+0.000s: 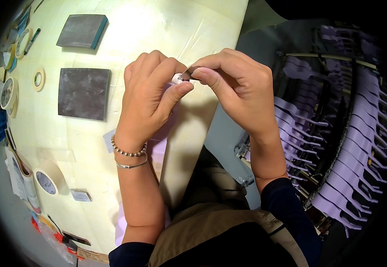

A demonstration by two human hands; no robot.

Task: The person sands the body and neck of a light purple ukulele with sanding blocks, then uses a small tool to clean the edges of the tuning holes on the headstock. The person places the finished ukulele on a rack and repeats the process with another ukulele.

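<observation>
My left hand (146,91) is closed, thumb and forefinger around the small whitish end (177,78) of a long purple part (159,149). That part runs back under my left forearm along the table's edge; my hand and arm hide much of it. Between the thumb and fingers of my right hand (240,84) is a small, thin dark piece (188,72), perhaps a folded bit of sandpaper. It meets the whitish end, and the two hands nearly touch there.
Two dark grey sanding blocks (83,94) lie on the pale table (86,147). Tape rolls (50,177), a pen (32,41) and a small folded grey piece (81,195) are at left. At right, racks hold rows of purple parts (340,164).
</observation>
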